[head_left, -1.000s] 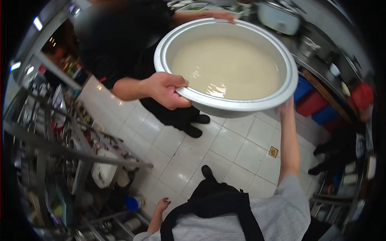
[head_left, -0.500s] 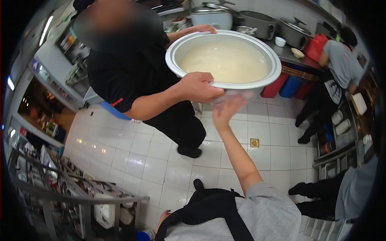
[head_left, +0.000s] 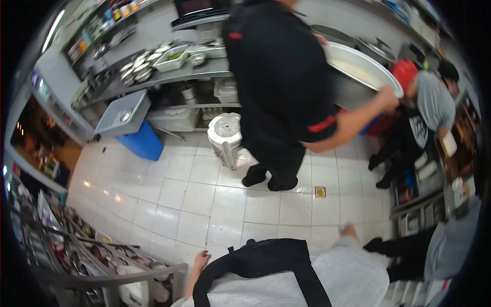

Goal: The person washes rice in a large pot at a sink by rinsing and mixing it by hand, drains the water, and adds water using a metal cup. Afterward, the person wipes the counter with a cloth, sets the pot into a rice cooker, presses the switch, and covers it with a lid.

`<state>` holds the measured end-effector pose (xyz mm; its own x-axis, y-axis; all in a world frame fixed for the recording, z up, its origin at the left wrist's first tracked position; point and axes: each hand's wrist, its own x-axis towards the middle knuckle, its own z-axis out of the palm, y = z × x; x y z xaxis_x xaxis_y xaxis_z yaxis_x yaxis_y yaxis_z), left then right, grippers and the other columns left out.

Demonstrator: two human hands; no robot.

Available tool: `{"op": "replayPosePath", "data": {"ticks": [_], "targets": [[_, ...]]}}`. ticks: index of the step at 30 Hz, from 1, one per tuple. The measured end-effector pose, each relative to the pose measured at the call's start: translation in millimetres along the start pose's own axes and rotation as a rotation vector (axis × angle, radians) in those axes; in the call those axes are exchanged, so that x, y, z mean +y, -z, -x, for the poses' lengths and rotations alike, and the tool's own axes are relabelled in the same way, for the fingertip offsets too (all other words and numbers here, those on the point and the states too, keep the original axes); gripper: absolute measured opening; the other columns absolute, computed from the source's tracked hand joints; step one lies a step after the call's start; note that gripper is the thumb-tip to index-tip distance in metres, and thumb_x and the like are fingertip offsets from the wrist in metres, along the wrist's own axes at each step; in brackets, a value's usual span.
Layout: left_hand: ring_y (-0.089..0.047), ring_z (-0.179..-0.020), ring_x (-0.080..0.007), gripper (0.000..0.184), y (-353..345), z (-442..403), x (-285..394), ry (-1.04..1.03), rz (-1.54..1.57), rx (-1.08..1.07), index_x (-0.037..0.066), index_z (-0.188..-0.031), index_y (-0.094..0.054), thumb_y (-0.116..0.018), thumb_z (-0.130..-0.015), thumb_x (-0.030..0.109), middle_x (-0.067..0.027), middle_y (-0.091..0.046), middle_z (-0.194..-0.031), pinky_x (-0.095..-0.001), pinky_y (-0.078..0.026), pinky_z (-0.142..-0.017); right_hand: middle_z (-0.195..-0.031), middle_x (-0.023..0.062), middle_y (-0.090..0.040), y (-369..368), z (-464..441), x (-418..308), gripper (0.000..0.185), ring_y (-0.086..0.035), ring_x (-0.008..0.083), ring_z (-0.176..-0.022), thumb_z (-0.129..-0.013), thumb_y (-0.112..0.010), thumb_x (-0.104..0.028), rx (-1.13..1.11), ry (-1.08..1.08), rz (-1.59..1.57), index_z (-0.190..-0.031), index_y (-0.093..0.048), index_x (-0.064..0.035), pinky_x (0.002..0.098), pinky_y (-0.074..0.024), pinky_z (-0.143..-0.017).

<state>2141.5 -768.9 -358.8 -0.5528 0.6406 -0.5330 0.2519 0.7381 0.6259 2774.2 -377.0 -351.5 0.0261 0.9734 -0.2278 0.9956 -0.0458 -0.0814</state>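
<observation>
My left hand (head_left: 202, 259) hangs low at my left side, near the metal rack. Its fingers look loosely bent, with nothing visible in them. My right hand (head_left: 349, 231) is low in front of my right side, smeared by motion, so its fingers cannot be made out. Ahead of me a co-worker in black (head_left: 281, 77) stands turned to the right, both hands on a large oval white pot (head_left: 376, 84) of pale contents. A gap separates my hands from that pot.
A metal rack (head_left: 117, 279) with containers stands at lower left. A white stool (head_left: 225, 128) and a blue bin (head_left: 143, 143) under a grey tub (head_left: 123, 110) stand ahead. Another worker (head_left: 434, 94) bends at the right; a grey-shirted person (head_left: 452, 240) is close on my right.
The co-worker has turned and carried the pot away to the right. My right hand has dropped from beside the pot to near my body. The view has shifted, showing the back counter.
</observation>
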Motion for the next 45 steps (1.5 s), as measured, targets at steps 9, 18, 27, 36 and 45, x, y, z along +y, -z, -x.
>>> {"op": "replayPosePath", "data": {"ticks": [9,18,27,36,45], "targets": [[-0.058,-0.079,-0.0269,0.048,63.0,-94.5,28.8,0.362,-0.258,-0.419,0.001,-0.101,-0.056,-0.062,-0.067,0.036,-0.0163,-0.059,-0.093,-0.0332,-0.048,-0.069,-0.081,0.0172,-0.054,-27.2,101.0,-104.5,0.031,-0.053,0.0277,-0.078,-0.067,-0.056,-0.028,-0.702,-0.013,-0.009,-0.085,-0.055,-0.0025,0.0359,-0.0415,-0.067],[-0.057,-0.088,-0.0266,0.045,84.2,-298.3,258.7,-0.281,-0.022,-0.020,0.002,-0.108,-0.051,-0.060,-0.071,0.027,-0.0169,-0.057,-0.098,-0.0336,-0.045,-0.076,-0.061,0.0174,-0.058,51.7,-184.0,-395.0,0.022,-0.059,0.0273,-0.055,-0.064,-0.051,-0.020,-0.338,0.447,-0.270,-0.063,-0.059,0.0008,0.0360,-0.0464,-0.048],[-0.055,-0.092,-0.0282,0.044,166.6,-338.0,248.1,-0.159,-0.057,0.170,0.004,-0.107,-0.051,-0.059,-0.071,0.027,-0.0177,-0.057,-0.098,-0.0350,-0.044,-0.078,-0.112,0.0186,-0.050,395.6,-464.8,-671.5,0.056,-0.049,0.0299,-0.101,-0.071,-0.060,-0.027,0.244,0.878,-0.634,-0.116,-0.042,0.0016,0.0349,-0.0390,-0.086],[-0.056,-0.088,-0.0291,0.042,219.4,-299.3,112.5,0.414,-0.282,-0.335,0.004,-0.097,-0.057,-0.061,-0.067,0.032,-0.0185,-0.057,-0.096,-0.0359,-0.045,-0.075,-0.103,0.0099,-0.054,482.0,-393.7,-745.4,0.034,-0.052,0.0146,-0.089,-0.081,-0.052,-0.020,0.376,1.033,-0.964,-0.108,-0.049,0.0006,0.0237,-0.0405,-0.074],[-0.057,-0.069,-0.0319,0.038,333.2,-497.2,247.3,-0.012,-0.387,0.089,0.003,-0.063,-0.060,-0.062,-0.067,0.041,-0.0172,-0.059,-0.069,-0.0398,-0.045,-0.063,-0.083,0.0070,-0.057,145.2,-303.7,-594.3,0.044,-0.055,0.0138,-0.067,-0.074,-0.057,-0.029,-0.691,-0.001,-0.477,-0.108,-0.051,-0.0024,0.0265,-0.0438,-0.050]]}}
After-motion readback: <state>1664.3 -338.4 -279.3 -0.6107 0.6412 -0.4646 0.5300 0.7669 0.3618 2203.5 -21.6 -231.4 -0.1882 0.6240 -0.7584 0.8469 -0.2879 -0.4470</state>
